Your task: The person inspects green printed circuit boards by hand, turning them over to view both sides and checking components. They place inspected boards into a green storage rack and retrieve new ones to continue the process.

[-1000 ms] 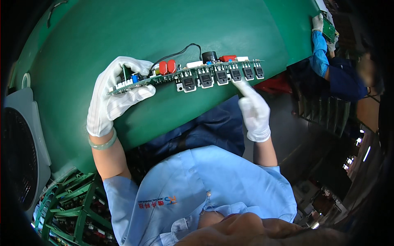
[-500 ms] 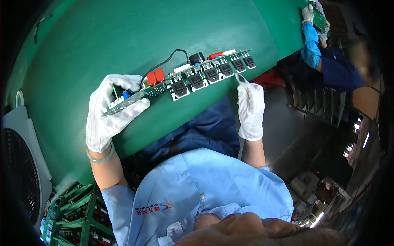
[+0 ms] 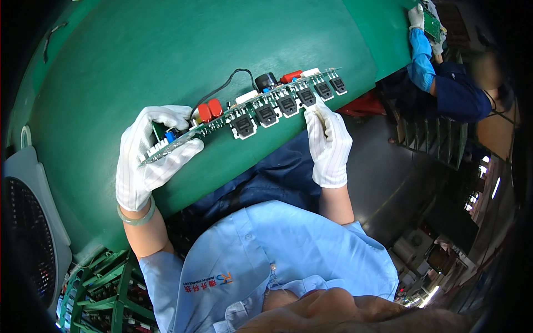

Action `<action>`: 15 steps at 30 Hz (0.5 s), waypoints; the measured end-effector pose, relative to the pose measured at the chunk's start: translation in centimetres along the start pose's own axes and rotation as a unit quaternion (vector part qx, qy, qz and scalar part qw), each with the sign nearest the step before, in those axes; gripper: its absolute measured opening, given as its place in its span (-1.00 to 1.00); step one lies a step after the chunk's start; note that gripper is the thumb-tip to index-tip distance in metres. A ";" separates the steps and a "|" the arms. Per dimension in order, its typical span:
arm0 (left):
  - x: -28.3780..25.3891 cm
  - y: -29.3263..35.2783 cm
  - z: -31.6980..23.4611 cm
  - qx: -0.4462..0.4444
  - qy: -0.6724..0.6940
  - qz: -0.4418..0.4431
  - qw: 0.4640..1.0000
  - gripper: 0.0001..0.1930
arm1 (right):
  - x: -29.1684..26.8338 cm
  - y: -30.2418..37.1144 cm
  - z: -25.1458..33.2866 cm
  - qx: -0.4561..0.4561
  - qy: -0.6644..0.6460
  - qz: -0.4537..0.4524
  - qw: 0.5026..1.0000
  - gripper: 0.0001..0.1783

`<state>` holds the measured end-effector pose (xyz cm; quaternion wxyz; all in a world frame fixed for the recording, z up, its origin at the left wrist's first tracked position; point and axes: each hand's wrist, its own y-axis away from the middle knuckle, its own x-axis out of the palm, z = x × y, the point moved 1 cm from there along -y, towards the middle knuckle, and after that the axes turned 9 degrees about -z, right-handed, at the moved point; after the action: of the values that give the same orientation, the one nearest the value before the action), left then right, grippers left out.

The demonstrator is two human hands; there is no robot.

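Note:
A long green circuit board (image 3: 191, 133) is held tilted on edge above the table. My left hand (image 3: 135, 164), in a white glove, grips its left end, thumb below and fingers over the top. Near that hand stand two red capacitors (image 3: 210, 110) and a looped black wire (image 3: 225, 83). Several black square parts (image 3: 266, 115) line the board's lower edge. My right hand (image 3: 330, 147), also gloved, is closed in a pinch at the lower edge, fingertips against one black part (image 3: 306, 97). What those fingers hold is hidden.
The green table (image 3: 166, 50) spreads behind the board. On the left stands a grey fan-like machine (image 3: 33, 222), above a green rack (image 3: 111, 283) with boards. At the upper right a co-worker's gloved hand (image 3: 416, 18) holds another green board (image 3: 432, 26).
My right hand has moved left and slightly up, to a black part on the board; the thin pale pointed thing at its fingertips no longer shows. My left hand and the board have barely moved.

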<state>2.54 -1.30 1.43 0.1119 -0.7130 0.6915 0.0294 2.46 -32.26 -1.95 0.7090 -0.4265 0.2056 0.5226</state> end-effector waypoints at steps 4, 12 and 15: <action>0.0 -0.1 0.0 0.016 -0.017 0.001 1.000 -0.64 | -0.2 0.2 1.5 -0.028 -0.033 0.017 0.999 -0.78; -0.1 0.1 -0.2 -0.013 -0.020 0.018 1.000 -0.65 | -0.2 0.0 1.8 -0.044 -0.015 0.024 0.999 -0.73; -0.1 -0.1 -0.4 0.002 -0.028 0.005 1.000 -0.64 | -0.2 0.2 2.5 -0.044 -0.020 0.013 0.999 -0.78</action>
<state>2.59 -1.31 1.87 0.1329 -0.7085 0.6914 0.0484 1.81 -30.29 -0.52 0.6870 -0.4439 0.1733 0.5486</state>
